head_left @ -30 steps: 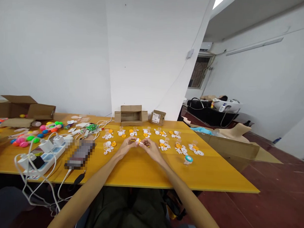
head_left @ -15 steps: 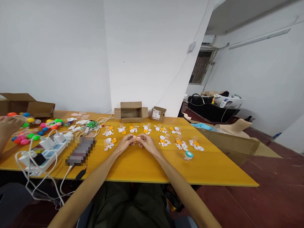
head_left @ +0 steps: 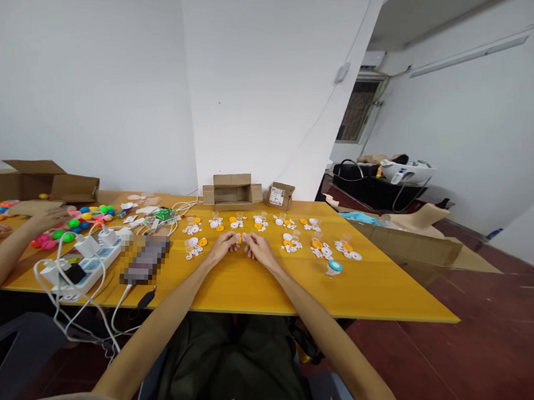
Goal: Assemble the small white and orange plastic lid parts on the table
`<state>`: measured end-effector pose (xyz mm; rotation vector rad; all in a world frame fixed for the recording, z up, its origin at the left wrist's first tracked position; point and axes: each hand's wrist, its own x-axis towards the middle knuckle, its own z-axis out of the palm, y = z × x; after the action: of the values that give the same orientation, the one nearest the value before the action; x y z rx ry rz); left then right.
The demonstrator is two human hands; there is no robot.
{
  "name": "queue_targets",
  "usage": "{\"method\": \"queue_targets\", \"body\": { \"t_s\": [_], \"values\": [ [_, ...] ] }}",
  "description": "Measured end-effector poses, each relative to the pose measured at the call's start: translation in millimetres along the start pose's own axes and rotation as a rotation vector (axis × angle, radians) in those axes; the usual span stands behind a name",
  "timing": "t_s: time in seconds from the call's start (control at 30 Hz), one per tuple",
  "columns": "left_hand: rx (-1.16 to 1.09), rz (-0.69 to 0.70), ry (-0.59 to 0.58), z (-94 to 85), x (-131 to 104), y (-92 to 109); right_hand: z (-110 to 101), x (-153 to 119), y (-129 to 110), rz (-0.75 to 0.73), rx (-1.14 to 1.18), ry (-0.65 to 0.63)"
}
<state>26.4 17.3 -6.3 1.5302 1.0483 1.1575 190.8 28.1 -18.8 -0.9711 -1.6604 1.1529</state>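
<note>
My left hand [head_left: 223, 247] and my right hand [head_left: 256, 248] meet above the middle of the table, fingers pinched together. Between the fingertips shows a small orange and white plastic part [head_left: 240, 239]; its exact shape is mostly hidden. Both hands seem to grip it. Around them lie little groups of white perforated discs, orange discs and clear cups, such as the cluster [head_left: 195, 248] left of my left hand and the cluster [head_left: 290, 243] right of my right hand. A clear cup with a teal ring lid [head_left: 335, 266] sits farther to the right.
On the left are a power strip [head_left: 89, 268] with white chargers and cables, a blurred-out phone [head_left: 146, 260] and colourful balls [head_left: 76, 223]. Another person's hand [head_left: 51, 216] is among the balls. Small cardboard boxes [head_left: 232, 206] stand against the wall.
The view has shifted slightly. My hands remain together at the small part, which shows more orange now. The other person's hand has moved right, and a cardboard piece appears near it.
</note>
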Motion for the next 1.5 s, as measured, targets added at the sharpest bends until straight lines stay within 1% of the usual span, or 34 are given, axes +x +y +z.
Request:
{"method": "queue_targets", "body": {
  "t_s": [0.1, 0.17, 0.33, 0.43, 0.63, 0.87, 0.93, 1.1, 1.17, 1.3, 1.37, 1.5],
  "values": [
    [0.001, -0.014, 0.001, -0.5, 0, -1, -3, -3, -4, -0.091, -0.015, 0.002],
    [0.001, -0.02, 0.003, -0.8, 1, -2, -4, -4, -5, -0.124, -0.012, -0.004],
    [0.013, -0.018, 0.001, -1.0, 0, -3, -2, -2, 2, -0.052, 0.025, 0.002],
    [0.014, -0.015, 0.003, -0.8, 0, -1, -2, 0, 3, -0.027, -0.003, -0.005],
    [-0.01, -0.021, 0.007, 0.5, -2, 3, -4, -5, -4, -0.152, -0.041, 0.027],
    [-0.023, -0.025, 0.009, 2.1, -2, 5, 0, -2, 2, -0.034, -0.022, 0.022],
    [-0.025, -0.027, 0.016, 2.1, -2, 5, -1, -2, 2, -0.057, -0.029, 0.008],
    [-0.026, -0.019, 0.019, 1.6, -2, 5, -3, -2, 2, -0.204, 0.001, 0.032],
    [-0.033, -0.014, 0.016, 1.6, -2, 5, -3, -1, 5, -0.189, 0.02, 0.041],
    [-0.035, -0.012, 0.009, 1.9, -1, 4, -3, 0, 9, -0.102, 0.029, 0.018],
    [-0.029, -0.012, 0.007, 1.7, -1, 4, -3, 0, 8, -0.13, 0.013, 0.022],
    [-0.026, -0.007, 0.012, 0.9, -1, 3, -2, -1, 4, -0.226, -0.013, 0.073]
  ]
}}
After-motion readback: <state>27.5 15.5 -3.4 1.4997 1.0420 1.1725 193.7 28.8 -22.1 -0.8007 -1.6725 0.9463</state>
